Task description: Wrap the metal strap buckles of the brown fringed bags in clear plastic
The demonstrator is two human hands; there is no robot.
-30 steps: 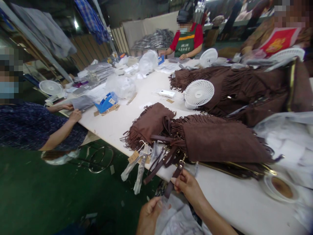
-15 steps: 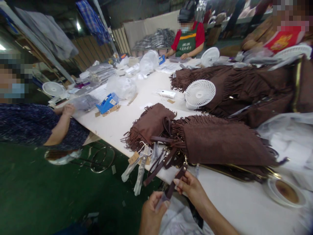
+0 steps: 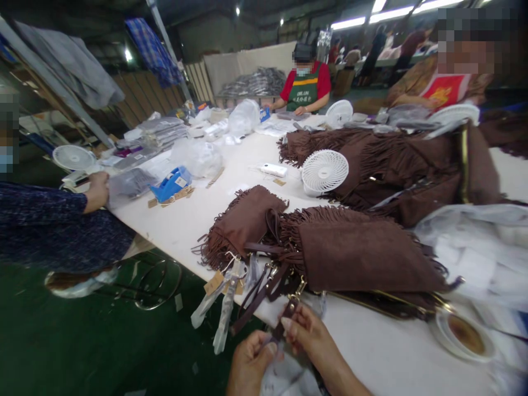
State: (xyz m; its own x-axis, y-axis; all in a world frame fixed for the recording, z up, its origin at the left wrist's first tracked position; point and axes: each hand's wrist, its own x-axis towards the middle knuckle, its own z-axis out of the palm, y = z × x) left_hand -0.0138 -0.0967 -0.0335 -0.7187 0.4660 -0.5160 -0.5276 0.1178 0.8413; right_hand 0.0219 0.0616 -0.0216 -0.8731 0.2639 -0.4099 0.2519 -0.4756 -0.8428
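Observation:
A dark brown strap [image 3: 287,317] runs down from a gold clasp [image 3: 301,287] at the table's front edge. My right hand [image 3: 309,335] pinches its upper part just below the clasp. Lower down, my left hand [image 3: 252,356] closes thumb and fingers on the strap's lower end; a clear plastic sleeve there is mostly hidden by the fingers. Just beyond my hands lies a brown fringed bag [image 3: 367,253] with gold-coloured metal edging, and a smaller fringed bag [image 3: 249,217] sits to its left. Plastic-wrapped straps [image 3: 226,313] and a cardboard tag [image 3: 213,281] hang over the edge.
A roll of tape [image 3: 464,334] lies at the right, near a clear plastic bag [image 3: 478,247]. Behind the bags stand a white fan [image 3: 325,171] and a pile of brown fringed bags [image 3: 396,165]. A blue tape dispenser [image 3: 171,184] is at the left, near a co-worker's hand [image 3: 97,192].
The view has tilted up and shifted slightly right. My hands have moved closer together on the strap, and the left covers more of the sleeve. The co-worker's arm at left has changed position.

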